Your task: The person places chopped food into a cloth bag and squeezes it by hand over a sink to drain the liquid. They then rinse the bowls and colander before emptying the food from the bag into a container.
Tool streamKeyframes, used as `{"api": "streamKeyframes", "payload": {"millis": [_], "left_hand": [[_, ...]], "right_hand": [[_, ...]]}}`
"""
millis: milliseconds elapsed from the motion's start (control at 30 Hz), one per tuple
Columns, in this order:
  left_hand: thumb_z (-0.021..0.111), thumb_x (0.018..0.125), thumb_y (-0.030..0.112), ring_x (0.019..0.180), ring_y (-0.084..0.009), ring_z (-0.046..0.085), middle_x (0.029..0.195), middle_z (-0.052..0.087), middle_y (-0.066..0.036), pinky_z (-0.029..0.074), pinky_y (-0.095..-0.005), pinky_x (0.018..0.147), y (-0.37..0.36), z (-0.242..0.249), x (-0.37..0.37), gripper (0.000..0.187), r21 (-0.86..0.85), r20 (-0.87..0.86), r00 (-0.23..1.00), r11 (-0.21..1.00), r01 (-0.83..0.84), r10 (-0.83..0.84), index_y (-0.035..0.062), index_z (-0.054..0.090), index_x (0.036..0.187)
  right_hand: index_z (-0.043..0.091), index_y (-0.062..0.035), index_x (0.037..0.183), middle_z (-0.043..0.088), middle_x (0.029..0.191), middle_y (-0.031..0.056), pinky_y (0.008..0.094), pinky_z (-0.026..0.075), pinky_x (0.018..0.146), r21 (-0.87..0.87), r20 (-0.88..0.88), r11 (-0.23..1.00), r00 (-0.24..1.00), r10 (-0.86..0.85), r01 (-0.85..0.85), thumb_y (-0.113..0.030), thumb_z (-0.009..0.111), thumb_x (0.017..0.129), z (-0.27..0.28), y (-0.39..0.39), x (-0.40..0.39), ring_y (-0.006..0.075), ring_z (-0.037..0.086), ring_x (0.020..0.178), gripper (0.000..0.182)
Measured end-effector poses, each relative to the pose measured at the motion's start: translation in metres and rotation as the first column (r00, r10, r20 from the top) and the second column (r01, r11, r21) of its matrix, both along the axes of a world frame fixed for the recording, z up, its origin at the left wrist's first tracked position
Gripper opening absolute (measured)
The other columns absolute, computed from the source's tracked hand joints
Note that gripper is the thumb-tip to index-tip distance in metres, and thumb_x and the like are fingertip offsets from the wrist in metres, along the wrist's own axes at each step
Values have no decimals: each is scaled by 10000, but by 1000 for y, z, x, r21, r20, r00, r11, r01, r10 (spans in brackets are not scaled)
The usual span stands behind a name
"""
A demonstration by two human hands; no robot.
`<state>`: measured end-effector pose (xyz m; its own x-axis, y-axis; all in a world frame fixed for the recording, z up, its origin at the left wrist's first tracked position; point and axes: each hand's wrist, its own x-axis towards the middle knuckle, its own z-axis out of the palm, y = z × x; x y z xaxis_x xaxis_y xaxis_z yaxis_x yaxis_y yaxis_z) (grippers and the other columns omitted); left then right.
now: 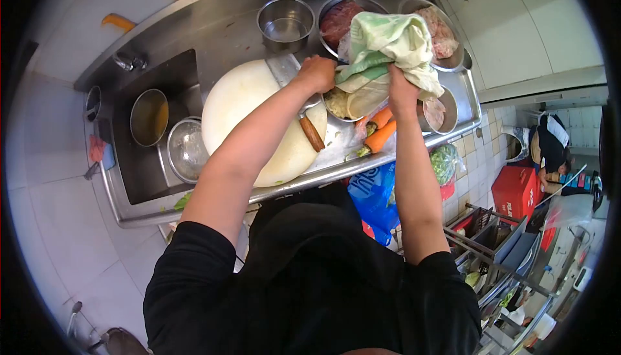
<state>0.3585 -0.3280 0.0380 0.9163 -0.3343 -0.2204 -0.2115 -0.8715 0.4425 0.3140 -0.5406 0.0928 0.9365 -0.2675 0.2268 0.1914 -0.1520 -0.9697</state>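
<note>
My right hand [402, 93] is closed on a bunched green-and-white towel [391, 41], raised over the bowls. Beside it, my left hand [317, 73] has its fingers curled at the towel's edge; what is in them is hidden. Under my left forearm a cleaver [312, 133] with a wooden handle lies on the round white chopping board [236, 99]. Below the towel is a bowl with pale yellowish chopped food [336, 102], partly covered. Several carrots [378, 136] lie by its near side.
Behind stand an empty metal pot [285, 25], a bowl of red meat [339, 22] and a bowl of pale meat [440, 34]. A sink [178, 83] with metal bowls is at left. A blue bag [375, 199] hangs below the counter edge. Another person [553, 144] is at far right.
</note>
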Motion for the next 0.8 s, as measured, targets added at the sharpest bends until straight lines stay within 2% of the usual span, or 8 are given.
{"api": "streamKeyframes", "payload": {"millis": [33, 167, 333, 400, 600, 667, 767, 800], "left_hand": [[669, 799, 172, 1148, -382, 627, 1172, 692, -190, 492, -475, 990, -1, 0, -3, 374, 93, 47, 998, 995, 29, -34, 107, 702, 1166], [685, 783, 154, 1029, -386, 674, 1077, 716, -185, 533, -482, 898, 0, -20, 6, 287, 68, 10, 1000, 998, 11, -12, 99, 730, 1061], [689, 716, 54, 997, -382, 681, 1007, 718, -199, 542, -472, 835, 0, -39, 19, 220, -145, 14, 998, 988, -52, 55, 67, 734, 931], [688, 711, 46, 987, -377, 686, 1009, 719, -198, 545, -464, 830, -1, -39, 21, 229, -148, -17, 994, 983, -106, 105, 67, 736, 934], [701, 713, 58, 970, -355, 701, 1000, 727, -186, 556, -434, 834, -5, -53, 24, 243, -159, -40, 982, 969, -186, 182, 79, 755, 949], [727, 731, 74, 1013, -379, 696, 1028, 717, -237, 564, -429, 879, -5, -53, 24, 221, -164, -45, 984, 970, -179, 174, 1, 759, 937], [712, 736, 66, 1017, -377, 696, 1032, 716, -239, 563, -430, 883, -9, -49, 24, 225, -236, -77, 968, 939, -249, 237, -4, 758, 945], [693, 755, 77, 1020, -378, 695, 1042, 714, -239, 562, -432, 884, -7, -47, 26, 224, -205, -68, 983, 962, -181, 171, 1, 758, 955]], "right_hand": [[591, 9, 1289, 604, 1323, 112, 337, 384, 1060, -2, -5, 1000, 1000, 10, -10, -138, 687, 882, 7, 4, 0, 240, 544, 1212, 443], [554, 16, 1329, 589, 1341, 96, 335, 378, 1068, 85, -6, 996, 1000, 26, -25, -111, 682, 884, 18, 19, 4, 236, 538, 1216, 480], [571, 8, 1299, 608, 1261, 79, 326, 459, 982, 239, 33, 971, 999, 25, -32, -45, 654, 877, 39, 21, 9, 200, 575, 1137, 434], [583, 3, 1265, 618, 1212, 71, 335, 509, 908, 289, 75, 955, 996, 42, -62, -36, 634, 875, 47, 27, 12, 195, 603, 1079, 395], [592, 4, 1242, 624, 1177, 71, 343, 511, 906, 254, 52, 967, 999, 8, -21, -37, 633, 873, 62, 37, 21, 199, 608, 1055, 373], [593, 5, 1240, 625, 1175, 73, 342, 511, 903, 250, 88, 967, 996, 21, -42, -36, 633, 872, 78, 44, 19, 198, 609, 1050, 373], [588, 9, 1250, 625, 1186, 77, 341, 516, 899, 327, 79, 945, 997, 7, -32, -43, 641, 873, 100, 51, 13, 200, 613, 1052, 384], [584, 10, 1259, 624, 1196, 78, 341, 518, 904, 305, 56, 952, 998, 15, -31, -46, 645, 877, 101, 50, 13, 202, 615, 1059, 391]]}}
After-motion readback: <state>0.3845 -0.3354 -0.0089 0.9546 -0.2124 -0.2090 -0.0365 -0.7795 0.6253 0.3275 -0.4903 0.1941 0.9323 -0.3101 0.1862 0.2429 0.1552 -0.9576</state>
